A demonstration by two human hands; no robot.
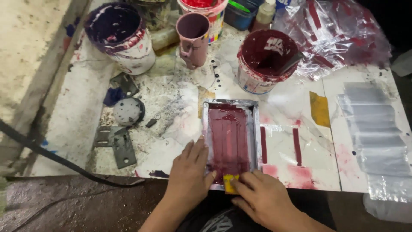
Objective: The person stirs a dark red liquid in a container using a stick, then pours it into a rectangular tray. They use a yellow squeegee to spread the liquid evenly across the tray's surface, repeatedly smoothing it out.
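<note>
One cam only, head-worn, looking steeply down & fwd over the near edge of a paint-stained worktable. Close range: both hands at bottom centre, paint buckets along the top edge, floor strip at left. No 2nd view, so no overlap.

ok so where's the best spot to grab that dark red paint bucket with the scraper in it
Take the dark red paint bucket by its outer wall, low on the near left side, coming from the front. It stands upright and open, the rim is smeared with wet paint, and the scraper leans on the right edge, so a grip from above or the right looks messier.
</note>
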